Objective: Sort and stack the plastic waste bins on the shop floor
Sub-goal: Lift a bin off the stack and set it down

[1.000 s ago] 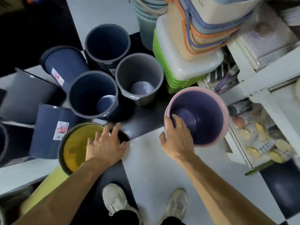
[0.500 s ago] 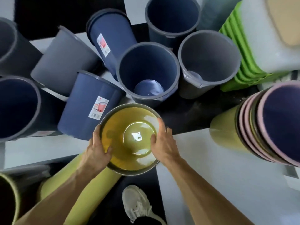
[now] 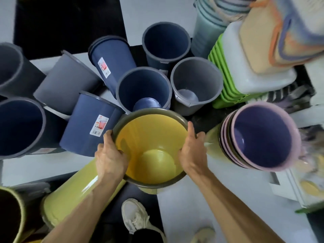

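A yellow bin (image 3: 154, 146) with a dark rim stands upright in the middle. My left hand (image 3: 110, 155) grips its left rim and my right hand (image 3: 192, 151) grips its right rim. A yellow-green bin (image 3: 73, 193) lies on its side under my left arm. To the right, a stack of pink-rimmed bins (image 3: 259, 137) with a purple inside leans over. Behind stand an open blue bin (image 3: 143, 88), a grey bin (image 3: 196, 83) and a dark bin (image 3: 166, 42). Two labelled blue bins (image 3: 91, 123) (image 3: 112, 60) lie tipped.
More dark and grey bins (image 3: 19, 127) (image 3: 64, 81) crowd the left. Green-lidded white boxes (image 3: 245, 67) and baskets pile up at the back right. A shelf unit (image 3: 298, 181) sits at the right. My shoes (image 3: 135, 216) stand on the black-and-white floor.
My right hand left the pink-rimmed stack and joined the left on the yellow bin. The bin came upright and now shows its deep inside; the view has shifted right since half a second ago.
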The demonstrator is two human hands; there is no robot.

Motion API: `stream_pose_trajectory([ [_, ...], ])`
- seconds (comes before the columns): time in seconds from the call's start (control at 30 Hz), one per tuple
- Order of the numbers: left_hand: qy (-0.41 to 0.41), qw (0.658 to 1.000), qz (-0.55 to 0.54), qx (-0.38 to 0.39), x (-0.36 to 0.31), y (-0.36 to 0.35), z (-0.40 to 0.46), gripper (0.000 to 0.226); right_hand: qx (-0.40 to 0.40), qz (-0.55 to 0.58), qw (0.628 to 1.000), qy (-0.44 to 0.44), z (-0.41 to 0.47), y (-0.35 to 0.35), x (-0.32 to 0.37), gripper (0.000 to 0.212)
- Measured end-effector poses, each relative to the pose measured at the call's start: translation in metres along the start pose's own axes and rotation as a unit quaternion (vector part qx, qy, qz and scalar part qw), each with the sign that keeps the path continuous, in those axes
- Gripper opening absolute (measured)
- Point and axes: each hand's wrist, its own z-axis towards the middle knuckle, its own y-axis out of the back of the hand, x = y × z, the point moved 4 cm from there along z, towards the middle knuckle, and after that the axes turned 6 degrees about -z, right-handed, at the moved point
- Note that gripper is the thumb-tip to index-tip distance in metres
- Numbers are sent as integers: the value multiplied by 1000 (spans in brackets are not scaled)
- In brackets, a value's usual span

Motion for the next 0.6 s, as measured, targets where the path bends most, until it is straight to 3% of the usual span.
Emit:
stream_pose_trajectory([
  [0.23,-94,989,-108,-47,-123,37,-89,76,-138,10,990,35,-32,142,-26,81],
  [0.37,-162,977,-124,-68,-181,37,-137,83,-164,32,984,54,-52,216,-53,93],
  [0.6,-250,958,-138,-26,-261,-9,-191,85,-263,48,963,20,-72,297,-130,97],
])
